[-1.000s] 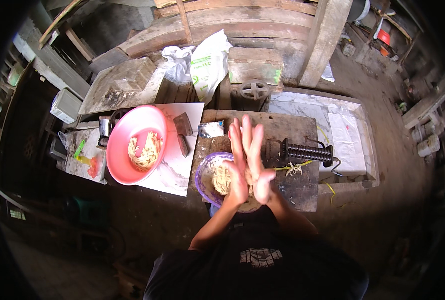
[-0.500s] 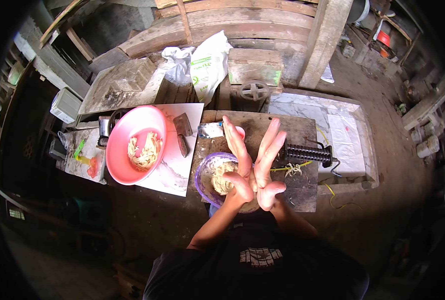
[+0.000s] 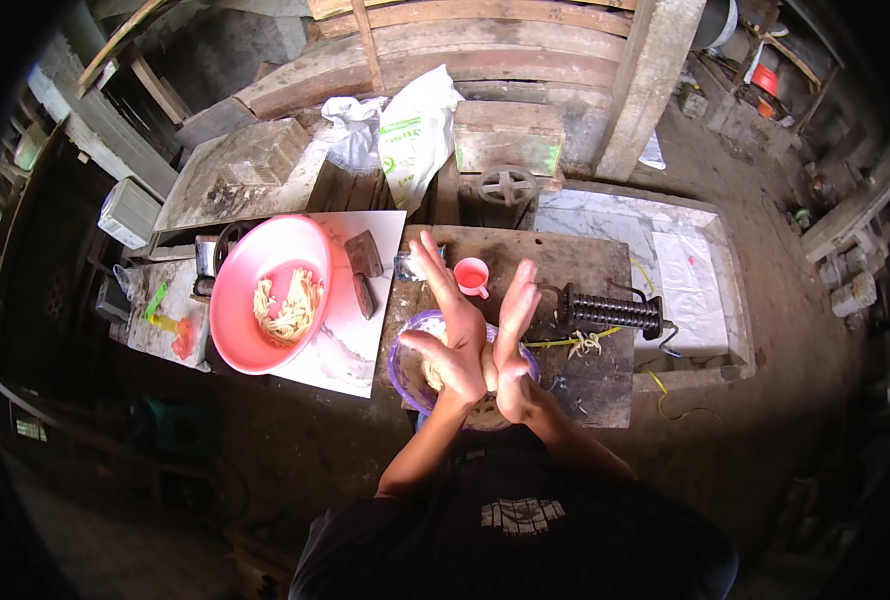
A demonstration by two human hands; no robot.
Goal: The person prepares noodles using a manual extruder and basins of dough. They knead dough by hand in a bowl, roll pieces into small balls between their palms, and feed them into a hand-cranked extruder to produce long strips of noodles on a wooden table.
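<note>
- Since 0.5 s ago the left hand [image 3: 452, 335] has spread its fingers wider and tilted left, heel against the right hand [image 3: 512, 345]; dough seems pressed between, uncertain
- Both are above the purple bowl [image 3: 402, 368] on the wooden table [image 3: 585, 270]
- Pink basin [image 3: 255, 262] holds pale strips at left

The wooden bench [image 3: 585, 265] carries the work items. Directly below the left hand [image 3: 452, 335] and right hand [image 3: 513, 345], a purple bowl [image 3: 405, 365] rests on the bench. Just beyond the fingertips stands a small pink cup [image 3: 472, 276]. To the right of the right hand lies a black ribbed roller [image 3: 610, 311], with pale strands [image 3: 585, 345] beside it. To the left of the left hand, a white sheet [image 3: 350, 335] supports a large pink basin [image 3: 265, 290] and a dark cleaver [image 3: 365, 265].
</note>
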